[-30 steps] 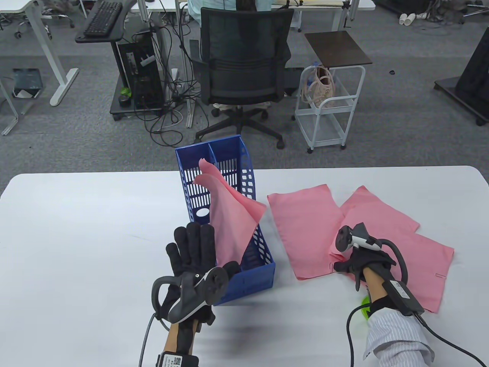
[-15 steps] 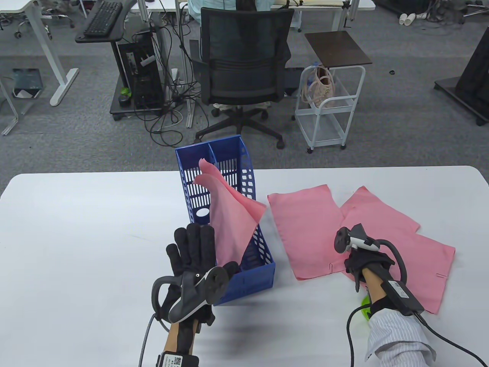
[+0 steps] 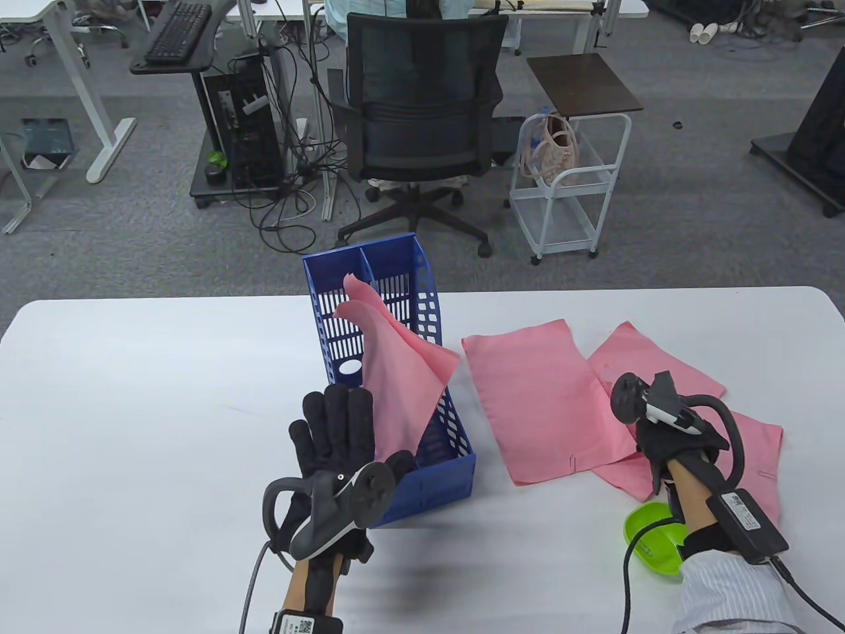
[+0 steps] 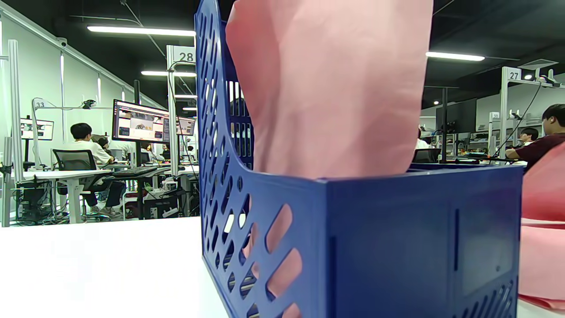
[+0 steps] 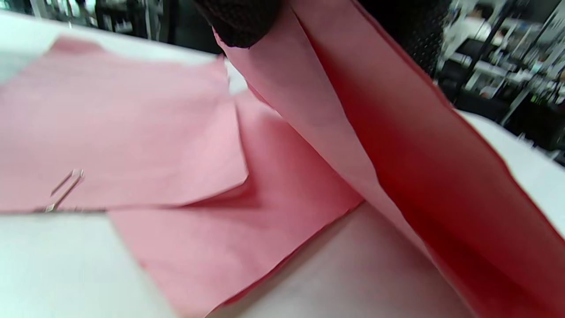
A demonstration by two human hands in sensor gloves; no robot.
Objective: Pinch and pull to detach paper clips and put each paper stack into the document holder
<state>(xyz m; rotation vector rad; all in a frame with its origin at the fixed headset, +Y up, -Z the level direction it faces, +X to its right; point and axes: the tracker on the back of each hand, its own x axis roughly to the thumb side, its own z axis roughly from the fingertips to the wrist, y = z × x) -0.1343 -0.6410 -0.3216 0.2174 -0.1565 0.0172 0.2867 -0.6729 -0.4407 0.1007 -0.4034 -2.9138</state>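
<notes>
A blue document holder (image 3: pixel 432 485) stands mid-table with one pink paper stack (image 3: pixel 403 383) leaning inside it; the left wrist view shows that holder (image 4: pixel 419 247) and stack (image 4: pixel 326 88) up close. My left hand (image 3: pixel 340 422) lies with straight fingers against the holder's left wall, thumb at its front corner. Right of it a flat pink stack (image 3: pixel 541 403) carries a paper clip (image 3: pixel 573 459) at its near edge. My right hand (image 3: pixel 650 449) grips the edge of the rightmost pink stack (image 3: pixel 759 449). In the right wrist view its fingers (image 5: pixel 240 22) hold that paper (image 5: pixel 419 154) lifted.
A third loose pink stack (image 3: pixel 650 360) lies behind my right hand. A green bowl (image 3: pixel 650 538) sits near the table's front edge under my right forearm. An office chair (image 3: pixel 422 119) and a white cart (image 3: pixel 568 191) stand beyond the far edge.
My right hand has moved to the right, dragging the rightmost stack's edge with it and uncovering more of the green bowl. The left hand and holder have stayed put.
</notes>
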